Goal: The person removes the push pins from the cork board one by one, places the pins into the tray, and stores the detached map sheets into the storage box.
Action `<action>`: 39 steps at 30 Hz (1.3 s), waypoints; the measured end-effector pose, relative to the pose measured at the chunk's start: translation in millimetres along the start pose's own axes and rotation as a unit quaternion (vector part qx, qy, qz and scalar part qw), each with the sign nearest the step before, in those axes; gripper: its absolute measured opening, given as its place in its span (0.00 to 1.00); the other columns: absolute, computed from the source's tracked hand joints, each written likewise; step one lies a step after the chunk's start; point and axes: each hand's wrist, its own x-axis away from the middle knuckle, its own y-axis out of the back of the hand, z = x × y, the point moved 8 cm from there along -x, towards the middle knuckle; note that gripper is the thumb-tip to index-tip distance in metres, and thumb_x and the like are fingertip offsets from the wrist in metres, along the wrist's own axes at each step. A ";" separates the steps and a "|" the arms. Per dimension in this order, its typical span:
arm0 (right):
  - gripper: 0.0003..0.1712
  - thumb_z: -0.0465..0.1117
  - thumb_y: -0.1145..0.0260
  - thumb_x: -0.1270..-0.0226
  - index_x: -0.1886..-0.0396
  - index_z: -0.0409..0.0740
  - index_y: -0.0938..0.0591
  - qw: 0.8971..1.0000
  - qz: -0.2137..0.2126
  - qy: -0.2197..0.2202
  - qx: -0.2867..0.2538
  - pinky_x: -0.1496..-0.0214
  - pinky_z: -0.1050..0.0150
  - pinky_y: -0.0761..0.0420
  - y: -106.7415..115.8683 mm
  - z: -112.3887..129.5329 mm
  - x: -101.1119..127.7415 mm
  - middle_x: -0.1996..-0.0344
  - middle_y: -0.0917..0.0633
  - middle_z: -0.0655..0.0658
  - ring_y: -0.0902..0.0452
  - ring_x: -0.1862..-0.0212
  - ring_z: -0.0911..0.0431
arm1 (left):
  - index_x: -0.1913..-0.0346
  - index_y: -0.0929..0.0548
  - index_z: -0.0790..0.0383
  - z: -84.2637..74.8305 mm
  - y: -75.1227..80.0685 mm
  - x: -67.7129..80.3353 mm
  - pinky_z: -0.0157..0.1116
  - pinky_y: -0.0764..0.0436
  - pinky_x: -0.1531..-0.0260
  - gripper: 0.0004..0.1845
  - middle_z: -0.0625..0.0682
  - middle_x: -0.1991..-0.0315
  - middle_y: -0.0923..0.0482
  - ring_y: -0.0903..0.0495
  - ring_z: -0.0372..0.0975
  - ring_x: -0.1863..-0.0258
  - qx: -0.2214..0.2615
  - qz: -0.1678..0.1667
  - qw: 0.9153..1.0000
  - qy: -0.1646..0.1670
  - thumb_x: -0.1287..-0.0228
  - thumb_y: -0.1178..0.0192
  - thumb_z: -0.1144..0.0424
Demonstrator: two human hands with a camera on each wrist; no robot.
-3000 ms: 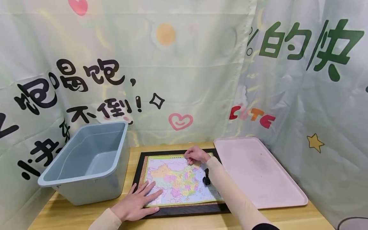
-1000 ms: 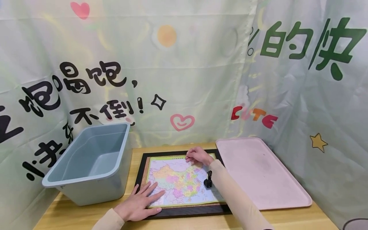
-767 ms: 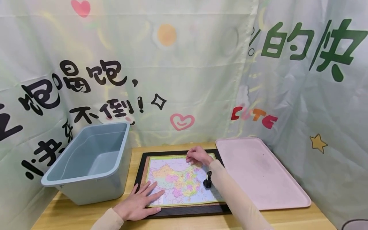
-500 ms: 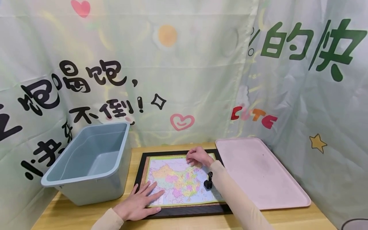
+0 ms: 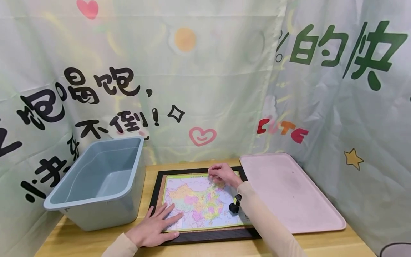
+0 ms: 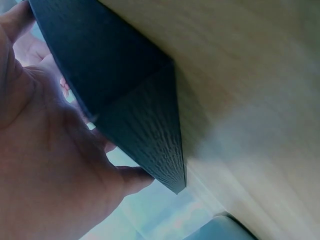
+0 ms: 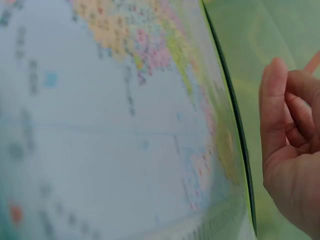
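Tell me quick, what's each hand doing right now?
Left hand: open, flat on the map puzzle.
Right hand: fingers curled at the puzzle's far edge; any grip cannot be told.

Head view high, forward-down; wrist views close; all share map puzzle (image 5: pixel 200 201).

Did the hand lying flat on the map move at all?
No. The left hand lies flat on the near left corner of the map, the same place against the black frame as before.

Right hand (image 5: pixel 221 174) fingertips hidden; map (image 7: pixel 125 125) print blurred.
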 end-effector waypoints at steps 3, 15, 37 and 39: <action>0.11 0.39 0.37 0.29 0.56 0.35 0.17 1.000 0.004 0.008 0.018 0.69 0.64 0.16 2.2 3.1 1.9 0.64 0.14 0.36 0.16 0.67 0.55 | 0.27 0.39 0.29 -0.1 2.1 0.3 0.72 0.59 0.36 0.32 0.53 0.22 0.49 0.52 0.57 0.23 -0.001 -0.002 1.000 0.001 0.31 0.57 0.30; 0.09 0.36 0.36 0.30 0.55 0.35 0.17 0.999 -0.044 -0.003 0.026 0.66 0.60 0.15 25.5 7.4 12.0 0.60 0.13 0.34 0.13 0.61 0.49 | 0.26 0.39 0.30 0.4 4.4 1.4 0.73 0.59 0.36 0.32 0.54 0.22 0.49 0.53 0.58 0.23 0.005 -0.004 1.000 0.001 0.31 0.56 0.31; 0.10 0.32 0.36 0.32 0.54 0.31 0.17 0.994 -0.093 -0.002 0.061 0.69 0.62 0.16 89.5 -9.8 36.5 0.62 0.12 0.38 0.15 0.62 0.53 | 0.26 0.39 0.29 -0.5 -2.2 1.3 0.73 0.59 0.37 0.32 0.54 0.22 0.49 0.53 0.58 0.23 0.015 0.007 1.000 0.003 0.32 0.56 0.30; 0.11 0.33 0.36 0.32 0.54 0.31 0.17 0.993 -0.100 -0.001 0.063 0.68 0.62 0.16 96.7 -11.3 37.8 0.60 0.13 0.36 0.15 0.61 0.52 | 0.27 0.38 0.29 -0.9 -0.2 0.1 0.73 0.59 0.37 0.32 0.54 0.22 0.49 0.53 0.58 0.23 0.013 0.003 1.000 0.000 0.32 0.56 0.31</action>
